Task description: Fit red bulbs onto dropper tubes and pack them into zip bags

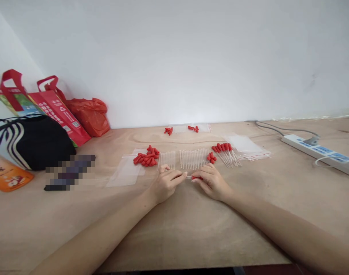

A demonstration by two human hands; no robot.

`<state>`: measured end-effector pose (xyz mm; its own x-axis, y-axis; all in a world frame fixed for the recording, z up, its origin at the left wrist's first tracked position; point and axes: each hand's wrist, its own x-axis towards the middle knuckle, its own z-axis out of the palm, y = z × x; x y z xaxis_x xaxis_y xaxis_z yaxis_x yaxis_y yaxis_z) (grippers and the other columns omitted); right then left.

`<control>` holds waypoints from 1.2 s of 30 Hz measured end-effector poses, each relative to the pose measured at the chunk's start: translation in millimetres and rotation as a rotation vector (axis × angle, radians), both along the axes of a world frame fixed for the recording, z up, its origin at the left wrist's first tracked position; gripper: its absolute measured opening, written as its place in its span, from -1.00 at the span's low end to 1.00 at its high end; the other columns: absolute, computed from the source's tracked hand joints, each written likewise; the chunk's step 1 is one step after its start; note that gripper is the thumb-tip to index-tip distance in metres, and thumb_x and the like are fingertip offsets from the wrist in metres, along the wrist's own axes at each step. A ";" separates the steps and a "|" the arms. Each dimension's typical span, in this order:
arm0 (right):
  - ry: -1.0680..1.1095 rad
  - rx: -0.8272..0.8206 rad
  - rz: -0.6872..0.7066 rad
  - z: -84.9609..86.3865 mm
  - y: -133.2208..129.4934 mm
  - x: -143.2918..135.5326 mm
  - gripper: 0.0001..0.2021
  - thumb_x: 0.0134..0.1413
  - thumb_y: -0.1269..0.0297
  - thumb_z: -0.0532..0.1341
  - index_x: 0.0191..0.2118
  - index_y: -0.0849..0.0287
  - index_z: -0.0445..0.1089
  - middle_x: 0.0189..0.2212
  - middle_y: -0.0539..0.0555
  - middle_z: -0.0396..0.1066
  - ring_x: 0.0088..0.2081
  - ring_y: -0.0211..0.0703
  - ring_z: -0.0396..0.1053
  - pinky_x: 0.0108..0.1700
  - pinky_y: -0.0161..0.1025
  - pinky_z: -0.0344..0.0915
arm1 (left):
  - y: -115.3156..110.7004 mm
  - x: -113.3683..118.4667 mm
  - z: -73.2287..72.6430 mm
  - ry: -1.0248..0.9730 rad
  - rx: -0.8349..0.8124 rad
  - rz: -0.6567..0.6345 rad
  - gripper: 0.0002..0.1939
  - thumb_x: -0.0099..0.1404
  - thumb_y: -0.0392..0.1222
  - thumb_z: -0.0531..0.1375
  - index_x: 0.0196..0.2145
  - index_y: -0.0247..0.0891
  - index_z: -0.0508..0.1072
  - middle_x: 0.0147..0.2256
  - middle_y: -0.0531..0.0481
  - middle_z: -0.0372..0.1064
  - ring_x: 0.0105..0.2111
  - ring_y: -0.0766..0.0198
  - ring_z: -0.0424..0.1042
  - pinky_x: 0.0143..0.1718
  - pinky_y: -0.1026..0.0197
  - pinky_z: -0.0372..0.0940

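Observation:
My left hand [167,184] pinches a thin clear dropper tube [189,177] just above the table. Its right end meets a red rubber bulb [196,177] that my right hand [211,182] grips; how deep the tube sits inside is hidden by my fingers. Behind my hands lie two rows of clear tubes, one row [193,158] wider than the other [167,158]. A heap of red bulbs [147,156] is to the left, and a few more bulbs [211,157] are near my right hand. Several droppers with red bulbs [226,153] fan out on the right.
Clear zip bags lie left [124,172] and right [245,147]. More bulbs [168,131] and tubes are near the wall. A white power strip [320,152] with cables is at right. Shopping bags [62,110], a black bag [48,141] and an orange pack [10,173] stand left.

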<state>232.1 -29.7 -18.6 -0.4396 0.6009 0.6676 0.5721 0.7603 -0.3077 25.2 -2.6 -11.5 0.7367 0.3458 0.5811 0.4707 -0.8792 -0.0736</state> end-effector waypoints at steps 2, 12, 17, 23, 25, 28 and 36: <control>-0.001 0.010 0.007 -0.1 -0.2 0.2 -0.85 0.11 0.28 0.05 -0.35 0.17 0.34 -0.43 0.06 0.42 -0.39 -0.23 0.29 -0.29 -0.22 0.10 | 0.4 0.4 -0.5 0.001 0.042 -0.016 -0.65 0.28 -0.44 -0.14 -0.15 -0.20 0.34 -0.35 0.01 0.45 -0.41 0.37 0.39 -0.23 0.15 -0.05; -0.054 0.023 0.017 -1.1 0.9 1.1 -0.87 0.08 0.28 0.08 -0.37 0.19 0.33 -0.46 0.02 0.41 -0.42 -0.26 0.27 -0.30 -0.23 0.02 | -5.8 4.5 7.4 0.045 0.171 -0.027 -0.73 0.31 -0.42 -0.12 -0.20 -0.27 0.33 -0.41 0.06 0.45 -0.48 0.40 0.34 -0.28 0.18 -0.03; -0.121 0.041 0.018 0.1 0.9 -0.9 -0.84 0.09 0.26 0.06 -0.40 0.19 0.32 -0.49 0.02 0.39 -0.43 -0.26 0.25 -0.29 -0.22 -0.03 | -7.4 6.7 7.7 -0.016 0.213 -0.064 -0.77 0.30 -0.43 -0.09 -0.23 -0.33 0.33 -0.43 0.04 0.44 -0.49 0.39 0.33 -0.29 0.18 -0.02; -0.181 0.086 0.006 2.7 2.0 -4.5 -0.83 0.09 0.28 0.05 -0.41 0.21 0.31 -0.50 0.01 0.39 -0.43 -0.27 0.23 -0.29 -0.21 -0.06 | -10.8 9.7 9.0 -0.029 0.202 -0.055 -0.73 0.31 -0.42 -0.13 -0.28 -0.34 0.35 -0.44 0.03 0.44 -0.50 0.37 0.33 -0.34 0.18 -0.01; -0.191 0.090 0.009 3.0 2.8 -5.3 -0.83 0.09 0.28 0.05 -0.42 0.22 0.31 -0.51 0.01 0.38 -0.44 -0.27 0.22 -0.29 -0.21 -0.07 | -11.3 10.4 8.9 -0.032 0.202 -0.052 -0.72 0.31 -0.42 -0.14 -0.29 -0.33 0.35 -0.44 0.03 0.44 -0.51 0.37 0.33 -0.33 0.18 -0.01; -0.185 0.088 0.011 3.0 4.0 -6.3 -0.83 0.09 0.28 0.05 -0.42 0.22 0.30 -0.51 0.01 0.38 -0.44 -0.28 0.22 -0.29 -0.21 -0.07 | -11.5 10.9 8.9 -0.034 0.198 -0.050 -0.71 0.31 -0.42 -0.14 -0.28 -0.33 0.35 -0.44 0.02 0.45 -0.51 0.37 0.33 -0.33 0.17 -0.01; -0.200 0.074 0.012 2.0 5.5 -9.9 -0.83 0.09 0.28 0.04 -0.41 0.21 0.31 -0.50 0.03 0.39 -0.43 -0.26 0.23 -0.30 -0.21 -0.08 | -11.6 11.1 8.8 -0.045 0.174 -0.059 -0.73 0.29 -0.42 -0.13 -0.26 -0.34 0.35 -0.41 0.00 0.46 -0.50 0.34 0.35 -0.34 0.16 0.00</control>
<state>222.2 -24.2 -16.6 -0.5747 0.5478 0.6080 0.6070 0.7836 -0.1322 36.2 -14.2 -2.7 0.7250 0.1941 0.6608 0.4245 -0.8815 -0.2068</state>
